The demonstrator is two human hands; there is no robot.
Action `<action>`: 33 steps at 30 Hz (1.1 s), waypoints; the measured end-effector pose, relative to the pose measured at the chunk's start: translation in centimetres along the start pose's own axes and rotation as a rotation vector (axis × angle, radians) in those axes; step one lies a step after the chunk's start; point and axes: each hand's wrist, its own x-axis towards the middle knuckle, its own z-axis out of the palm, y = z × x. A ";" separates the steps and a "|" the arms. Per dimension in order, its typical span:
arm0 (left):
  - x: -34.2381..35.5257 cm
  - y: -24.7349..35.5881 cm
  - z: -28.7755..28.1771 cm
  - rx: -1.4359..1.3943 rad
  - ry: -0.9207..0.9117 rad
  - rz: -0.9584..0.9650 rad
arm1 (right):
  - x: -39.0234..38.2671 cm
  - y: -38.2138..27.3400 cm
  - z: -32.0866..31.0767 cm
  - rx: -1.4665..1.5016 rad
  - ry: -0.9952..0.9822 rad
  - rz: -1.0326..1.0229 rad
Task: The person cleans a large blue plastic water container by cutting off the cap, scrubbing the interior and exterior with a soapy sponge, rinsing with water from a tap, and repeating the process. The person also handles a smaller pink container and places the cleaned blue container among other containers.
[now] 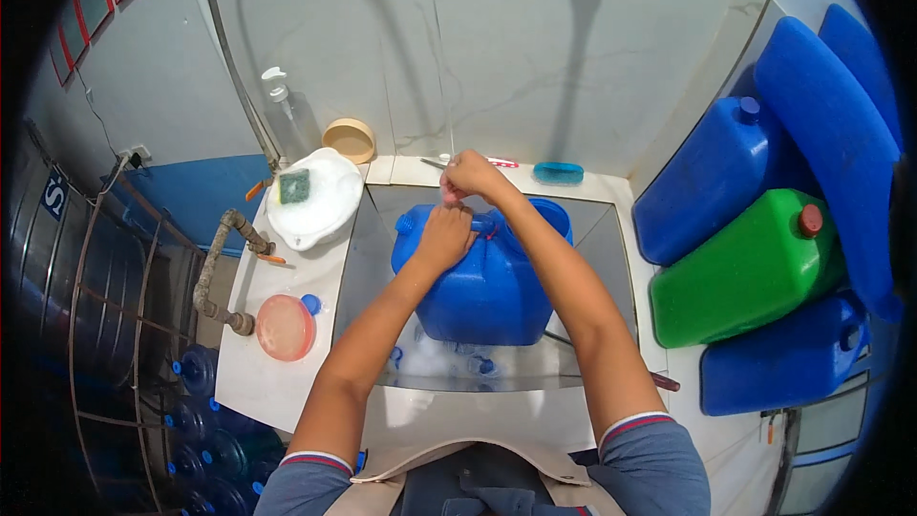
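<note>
A blue jerrycan [492, 296] stands in the grey sink [604, 296], with its spout toward the left. My left hand [447, 237] lies over the top of the jerrycan by its handle, fingers curled round it. Just beyond, my right hand [473, 177] is closed, its fingertips pinched close to my left hand. Whatever may be in that pinch is hidden. Soapy water covers the sink bottom, and a small blue cap [483, 366] sits in the suds near the front wall.
Left of the sink are a white basin [320, 220] of suds with a green sponge [295, 185], a pink round tub [286, 328] and pipework [202, 291]. A blue brush [558, 173] lies on the back ledge. Blue jerrycans and a green jerrycan [740, 272] crowd the right side.
</note>
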 end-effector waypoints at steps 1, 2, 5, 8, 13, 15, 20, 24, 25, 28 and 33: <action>0.4 -1.0 0.0 -0.053 0.024 0.022 | 1.0 0.0 0.3 0.129 -0.064 0.071; 0.8 -1.9 -0.1 -0.063 -0.076 -0.027 | 1.6 0.3 0.4 0.156 -0.093 0.084; 1.4 -3.3 -0.9 -0.082 -0.349 -0.102 | 1.8 0.9 0.7 0.254 -0.173 0.125; 1.3 -2.8 -2.8 -0.075 -0.602 -0.060 | 2.2 1.9 -0.8 -0.081 -0.245 -0.061; -5.1 1.9 -8.1 -0.147 -0.545 -0.308 | 4.7 11.4 -7.7 -0.789 0.255 -0.129; -6.1 2.6 -11.9 -0.133 -0.490 -0.372 | 4.4 18.9 -10.9 -0.962 0.569 -0.210; -8.1 3.5 -25.8 -0.224 -0.207 -0.557 | 2.0 23.6 -11.3 -1.054 0.607 -0.191; -11.7 5.5 -33.8 -0.287 0.059 -0.739 | 0.6 18.4 -8.8 -0.679 0.486 -0.115; -12.1 6.2 -34.7 -0.355 0.091 -0.792 | 0.8 17.5 -8.0 -0.530 0.512 -0.164; -13.7 7.8 -35.9 -0.427 0.183 -0.985 | 1.2 12.3 -4.6 0.173 0.036 0.228; -17.8 8.3 -34.7 -0.546 0.310 -1.088 | -4.0 17.2 13.5 0.409 -0.154 0.137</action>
